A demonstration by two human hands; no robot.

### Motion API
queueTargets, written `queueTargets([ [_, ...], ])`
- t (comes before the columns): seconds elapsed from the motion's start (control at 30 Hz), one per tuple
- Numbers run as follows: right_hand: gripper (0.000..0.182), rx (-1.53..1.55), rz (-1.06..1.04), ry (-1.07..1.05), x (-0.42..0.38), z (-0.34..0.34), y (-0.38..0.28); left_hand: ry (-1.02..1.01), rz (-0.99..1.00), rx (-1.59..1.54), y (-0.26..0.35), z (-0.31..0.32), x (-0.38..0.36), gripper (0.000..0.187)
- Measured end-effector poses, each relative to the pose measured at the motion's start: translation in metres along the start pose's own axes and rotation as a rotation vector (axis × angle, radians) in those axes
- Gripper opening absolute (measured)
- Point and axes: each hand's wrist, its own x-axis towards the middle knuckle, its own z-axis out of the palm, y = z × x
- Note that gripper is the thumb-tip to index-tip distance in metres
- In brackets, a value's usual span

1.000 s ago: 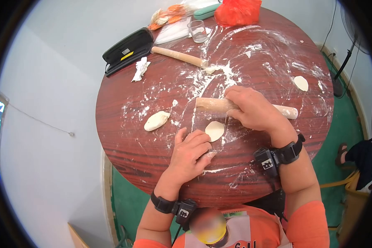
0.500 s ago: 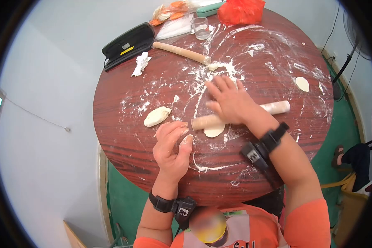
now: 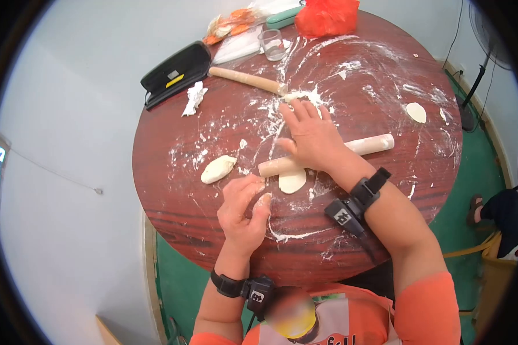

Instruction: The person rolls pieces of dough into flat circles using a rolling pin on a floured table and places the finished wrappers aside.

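Note:
My right hand (image 3: 316, 138) lies with fingers spread over a floury wooden rolling pin (image 3: 374, 144), palm down on its middle. Under the near side of the pin is a thin round dough wrapper (image 3: 292, 181), partly covered by it. My left hand (image 3: 242, 210) is beside the pin's left end, fingers curved and thumb apart, holding nothing I can see. It does not appear to touch the wrapper. A lump of dough (image 3: 218, 169) rests just beyond my left hand.
Flour is scattered over the round wooden table (image 3: 184, 224). Further off are a second rolling pin (image 3: 247, 80), an open black case (image 3: 176, 72), crumpled tissue (image 3: 195, 98), a glass (image 3: 272, 46) and a red plastic bag (image 3: 328, 18). Another flat wrapper (image 3: 416, 112) lies far right.
My right hand and the rolling pin have moved slightly forward, so more of the wrapper shows on the near side. My left hand keeps much the same pose. The view has shifted slightly.

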Motion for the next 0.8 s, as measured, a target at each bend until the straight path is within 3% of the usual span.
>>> queueTargets([
  [0.03,0.054,0.002,0.004,0.014,0.002,-0.002,0.002,-0.016,-0.001,-0.02,-0.002,0.0,-0.001,0.025],
  [0.1,0.034,0.247,-0.037,-0.058,-0.001,-0.009,0.005,-0.037,-0.012,-0.027,-0.001,0.001,0.0,0.025],
  [0.2,0.023,0.297,-0.097,-0.156,-0.011,-0.031,0.007,-0.077,-0.044,-0.017,0.001,0.004,0.0,0.026],
  [0.3,0.021,0.228,-0.235,-0.32,-0.019,-0.035,0.017,-0.188,-0.041,0.06,0.002,0.005,0.0,0.03],
  [0.47,0.023,0.256,-0.25,-0.299,-0.02,-0.03,0.03,-0.381,0.038,0.115,0.006,0.013,0.003,0.037],
  [0.53,0.023,0.265,-0.26,-0.268,-0.017,-0.034,0.03,-0.554,0.039,0.234,0.01,0.016,0.005,0.041],
  [0.6,0.021,0.271,-0.13,-0.324,-0.013,-0.044,0.028,-0.581,0.046,0.244,0.009,0.016,0.004,0.044],
  [0.8,0.02,0.297,-0.146,-0.355,-0.013,-0.056,0.032,-0.535,0.037,0.214,0.005,0.008,0.005,0.035],
])
